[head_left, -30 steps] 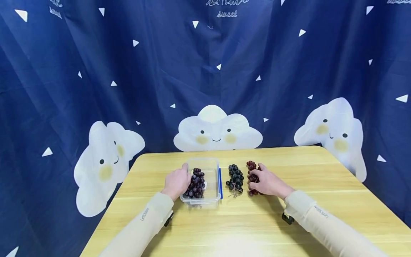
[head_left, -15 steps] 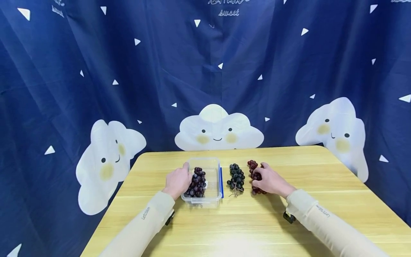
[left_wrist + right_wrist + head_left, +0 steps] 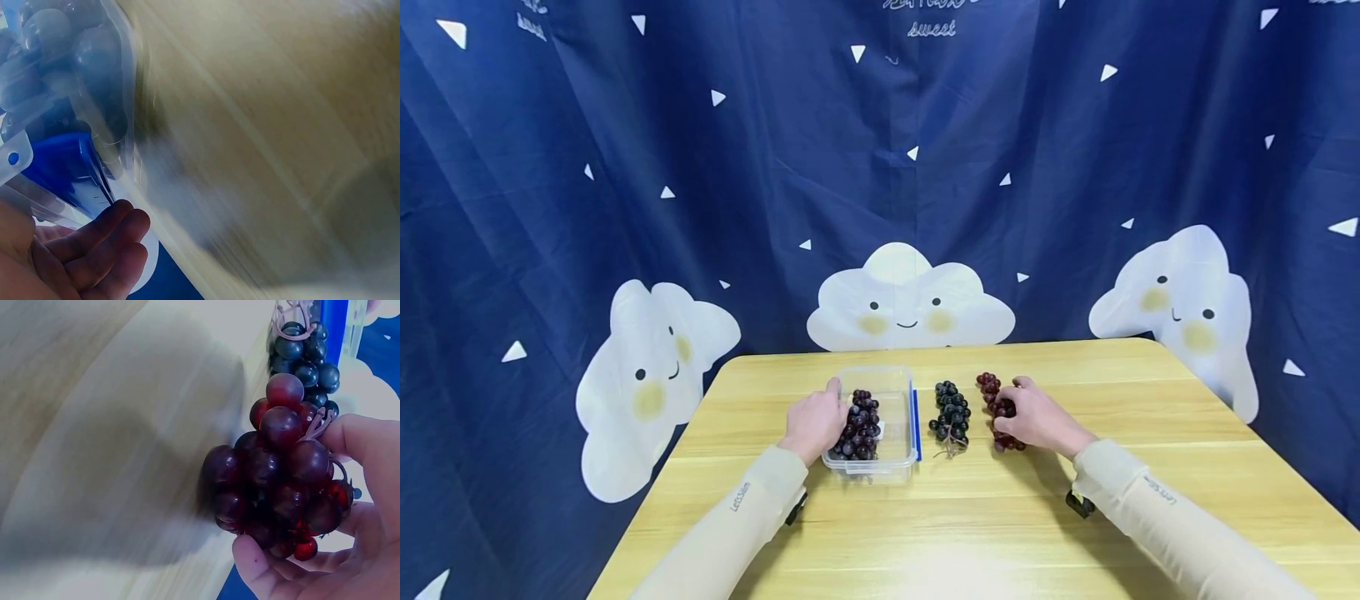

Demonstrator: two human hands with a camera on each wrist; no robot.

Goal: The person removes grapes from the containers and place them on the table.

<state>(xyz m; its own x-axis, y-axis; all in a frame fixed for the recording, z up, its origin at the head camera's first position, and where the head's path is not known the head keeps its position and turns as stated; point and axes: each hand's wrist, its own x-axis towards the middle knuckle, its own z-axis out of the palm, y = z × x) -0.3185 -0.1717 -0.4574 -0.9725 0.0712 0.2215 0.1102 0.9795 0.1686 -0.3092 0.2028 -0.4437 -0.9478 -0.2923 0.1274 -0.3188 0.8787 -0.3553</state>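
Observation:
A clear plastic container (image 3: pixel 891 468) with blue clips holds a bunch of dark purple grapes (image 3: pixel 859 427) along its left side. My left hand (image 3: pixel 815 422) grips the container's left wall; in the left wrist view its curled fingers (image 3: pixel 115 253) lie by a hanging blue clip (image 3: pixel 72 172). Right of the container, a bunch of red grapes (image 3: pixel 988 387) lies lengthwise on the table. Around it curls my right hand (image 3: pixel 1037 417), thumb by the stem and fingers on the opposite side, as the right wrist view shows. The hand partly hides these red grapes (image 3: pixel 265 465).
Between the container and the red bunch lies a bunch of black grapes (image 3: pixel 951 414), its stem towards me. Along the container's right side runs a blue strip (image 3: pixel 917 427). The wooden table (image 3: pixel 940 533) ends at a dark blue curtain (image 3: pixel 775 183) behind.
My right hand has shifted slightly right, and the near end of the red bunch has moved right with it. The left hand and the container have stayed in place.

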